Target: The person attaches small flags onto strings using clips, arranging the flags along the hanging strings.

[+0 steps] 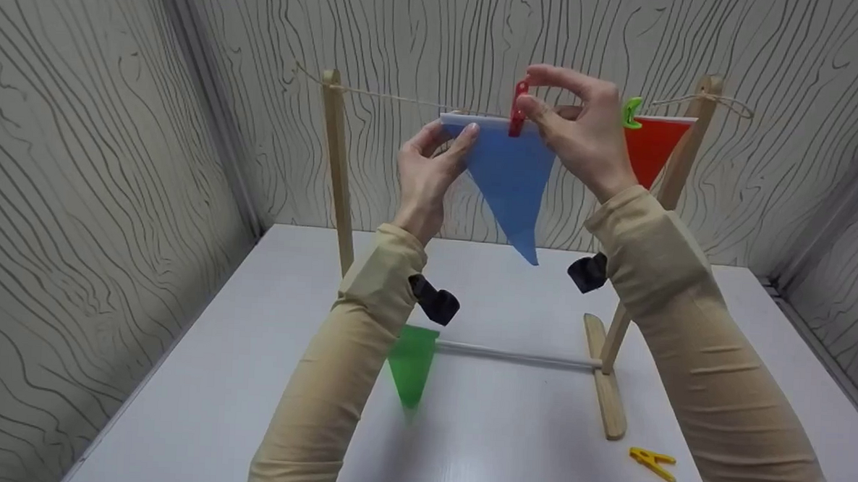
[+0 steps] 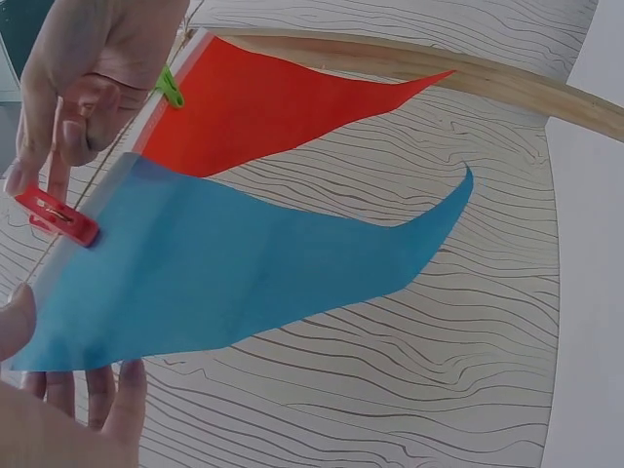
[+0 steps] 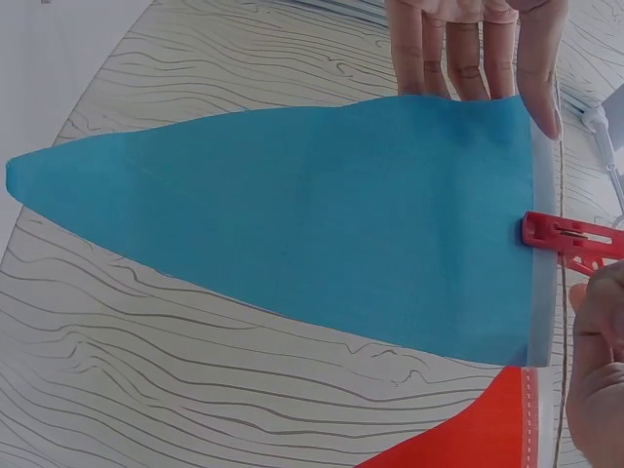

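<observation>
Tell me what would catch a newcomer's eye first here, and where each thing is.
First, the blue pennant mid-view, pinched at its top left corner by the left hand, with a red clothespin at its top edge in the right hand's grip. Next, the red pennant near the right wooden post. Then the yellow clothespin lying on the white table, lower right in the head view.

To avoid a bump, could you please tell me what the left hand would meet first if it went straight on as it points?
Probably the red clothespin: the left hand, holding the blue flag, points its thumb roughly toward it, though depth is unclear.
</observation>
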Demonstrator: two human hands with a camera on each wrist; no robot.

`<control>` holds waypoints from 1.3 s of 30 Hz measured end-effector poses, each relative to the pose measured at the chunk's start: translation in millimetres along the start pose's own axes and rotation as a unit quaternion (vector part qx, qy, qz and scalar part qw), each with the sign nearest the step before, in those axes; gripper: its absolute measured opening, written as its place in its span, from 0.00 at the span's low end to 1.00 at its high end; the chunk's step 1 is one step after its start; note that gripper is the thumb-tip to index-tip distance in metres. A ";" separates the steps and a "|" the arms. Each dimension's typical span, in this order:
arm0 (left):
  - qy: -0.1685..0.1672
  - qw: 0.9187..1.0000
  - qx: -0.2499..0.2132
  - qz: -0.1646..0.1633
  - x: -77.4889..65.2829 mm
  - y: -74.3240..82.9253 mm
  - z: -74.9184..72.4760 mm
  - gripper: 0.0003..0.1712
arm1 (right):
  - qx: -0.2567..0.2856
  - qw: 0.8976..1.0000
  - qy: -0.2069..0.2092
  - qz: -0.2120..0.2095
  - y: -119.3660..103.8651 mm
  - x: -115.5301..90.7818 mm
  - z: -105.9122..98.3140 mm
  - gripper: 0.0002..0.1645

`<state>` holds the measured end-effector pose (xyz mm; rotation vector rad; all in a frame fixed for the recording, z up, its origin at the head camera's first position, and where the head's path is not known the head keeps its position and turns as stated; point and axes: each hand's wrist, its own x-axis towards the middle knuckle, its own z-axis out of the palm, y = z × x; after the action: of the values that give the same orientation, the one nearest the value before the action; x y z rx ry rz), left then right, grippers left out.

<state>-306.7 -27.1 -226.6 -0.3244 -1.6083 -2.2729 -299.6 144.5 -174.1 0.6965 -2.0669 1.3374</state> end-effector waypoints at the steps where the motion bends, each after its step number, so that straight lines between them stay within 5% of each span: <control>1: 0.002 1.000 0.006 0.001 -0.4 0.2 -0.7 0.23 | 0.006 1.000 0.002 -0.002 0.3 -0.5 0.1 0.26; 10: 0.000 0.998 0.068 0.007 -7.7 -4.2 -12.1 0.35 | 0.020 1.000 0.019 -0.013 5.0 -9.1 0.7 0.27; 20: -0.017 0.996 0.083 0.006 -15.5 -14.2 -22.3 0.36 | 0.017 0.997 0.059 -0.036 17.8 -27.6 -2.0 0.24; 39: -0.003 0.988 0.154 -0.021 -35.0 -40.3 -43.4 0.40 | 0.018 0.993 0.059 -0.102 33.9 -72.4 -10.4 0.27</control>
<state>-290.3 -50.8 -289.1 -0.2207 -1.9501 -2.0090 -270.5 174.7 -242.9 0.8005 -1.8301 1.2709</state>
